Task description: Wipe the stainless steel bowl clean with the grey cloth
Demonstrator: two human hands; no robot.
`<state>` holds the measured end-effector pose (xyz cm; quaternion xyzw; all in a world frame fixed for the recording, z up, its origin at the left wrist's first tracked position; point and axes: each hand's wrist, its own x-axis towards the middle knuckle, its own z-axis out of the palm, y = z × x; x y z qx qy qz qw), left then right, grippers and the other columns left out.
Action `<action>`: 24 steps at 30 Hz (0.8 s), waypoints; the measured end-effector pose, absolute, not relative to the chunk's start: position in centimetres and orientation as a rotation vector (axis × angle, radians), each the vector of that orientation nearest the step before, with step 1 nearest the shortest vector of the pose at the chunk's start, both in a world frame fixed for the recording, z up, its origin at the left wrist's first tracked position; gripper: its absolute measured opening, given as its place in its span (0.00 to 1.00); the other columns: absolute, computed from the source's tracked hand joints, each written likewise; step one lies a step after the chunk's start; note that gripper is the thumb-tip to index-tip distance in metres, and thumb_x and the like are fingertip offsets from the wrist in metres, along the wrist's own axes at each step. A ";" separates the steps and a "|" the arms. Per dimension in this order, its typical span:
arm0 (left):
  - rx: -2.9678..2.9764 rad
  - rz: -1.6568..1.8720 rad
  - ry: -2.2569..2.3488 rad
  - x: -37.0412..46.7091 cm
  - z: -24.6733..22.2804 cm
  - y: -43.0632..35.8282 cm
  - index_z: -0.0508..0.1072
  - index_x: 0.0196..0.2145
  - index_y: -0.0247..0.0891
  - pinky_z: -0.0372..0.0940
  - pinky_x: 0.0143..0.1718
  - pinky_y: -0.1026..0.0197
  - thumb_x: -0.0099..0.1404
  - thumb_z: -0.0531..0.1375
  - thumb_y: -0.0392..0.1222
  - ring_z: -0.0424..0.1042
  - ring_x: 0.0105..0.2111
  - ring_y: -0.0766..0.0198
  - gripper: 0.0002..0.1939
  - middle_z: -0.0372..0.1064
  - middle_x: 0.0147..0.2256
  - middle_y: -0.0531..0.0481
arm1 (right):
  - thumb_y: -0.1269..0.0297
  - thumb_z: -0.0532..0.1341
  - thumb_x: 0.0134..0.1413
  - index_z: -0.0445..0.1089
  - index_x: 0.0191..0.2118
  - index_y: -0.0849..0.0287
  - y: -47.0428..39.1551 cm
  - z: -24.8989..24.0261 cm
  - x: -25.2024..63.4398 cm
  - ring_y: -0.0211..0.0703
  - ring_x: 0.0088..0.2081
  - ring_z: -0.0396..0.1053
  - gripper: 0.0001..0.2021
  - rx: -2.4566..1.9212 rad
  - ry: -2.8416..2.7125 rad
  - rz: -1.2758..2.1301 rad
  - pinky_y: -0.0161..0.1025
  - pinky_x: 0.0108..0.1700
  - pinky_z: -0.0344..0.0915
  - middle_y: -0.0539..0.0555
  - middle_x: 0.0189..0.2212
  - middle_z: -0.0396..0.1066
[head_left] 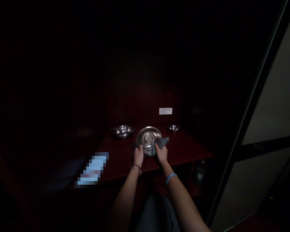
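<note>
A round, shiny metal plate (148, 138) is tilted up between my hands above the red-brown desk (178, 154). My left hand (138, 156) grips its lower left edge, the thumb lying over the rim. A bunched grey-green cloth (162, 142) is in my right hand (161, 153), pressed against the plate's lower right side. The fingers behind the plate and under the cloth are hidden. Whether the plate's lower edge touches the desk, I cannot tell.
Metal dishes (122, 131), seemingly stacked, stand at the back left of the desk. A small metal bowl (174, 128) sits at the back right, below a white wall socket (165, 111). A bottle (200, 172) stands on a lower shelf. The surroundings are very dark.
</note>
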<state>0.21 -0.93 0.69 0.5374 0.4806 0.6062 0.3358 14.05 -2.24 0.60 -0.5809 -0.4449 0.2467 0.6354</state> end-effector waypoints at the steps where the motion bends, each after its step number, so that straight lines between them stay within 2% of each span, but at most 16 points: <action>1: 1.400 1.582 1.263 0.2 0.7 -0.9 0.73 0.45 0.32 0.65 0.50 0.59 0.67 0.50 0.46 0.73 0.49 0.55 0.18 0.74 0.47 0.37 | 0.55 0.61 0.52 0.76 0.38 0.64 -2.3 0.6 14.1 0.51 0.42 0.77 0.17 -1.328 -1.015 0.565 0.38 0.44 0.70 0.64 0.39 0.78; 5: 1.402 1.576 1.275 0.2 0.3 -0.6 0.73 0.45 0.32 0.66 0.49 0.59 0.67 0.51 0.47 0.74 0.47 0.56 0.19 0.76 0.44 0.38 | 0.56 0.61 0.52 0.76 0.38 0.66 -2.3 0.6 14.0 0.51 0.42 0.76 0.17 -1.350 -0.994 0.558 0.38 0.43 0.69 0.66 0.39 0.78; 13: 1.409 1.615 1.297 0.3 0.1 -0.3 0.71 0.49 0.32 0.64 0.53 0.55 0.64 0.52 0.40 0.72 0.49 0.56 0.18 0.73 0.49 0.39 | 0.56 0.61 0.51 0.76 0.39 0.66 -2.0 0.3 14.2 0.51 0.42 0.76 0.17 -1.354 -0.995 0.560 0.38 0.43 0.70 0.65 0.39 0.78; 24: 1.498 1.575 1.266 0.4 0.4 -0.9 0.72 0.48 0.33 0.65 0.52 0.55 0.62 0.57 0.42 0.73 0.48 0.55 0.18 0.74 0.47 0.40 | 0.51 0.62 0.50 0.77 0.38 0.62 -2.5 1.0 14.0 0.52 0.42 0.76 0.18 -1.375 -1.093 0.639 0.39 0.45 0.69 0.62 0.38 0.78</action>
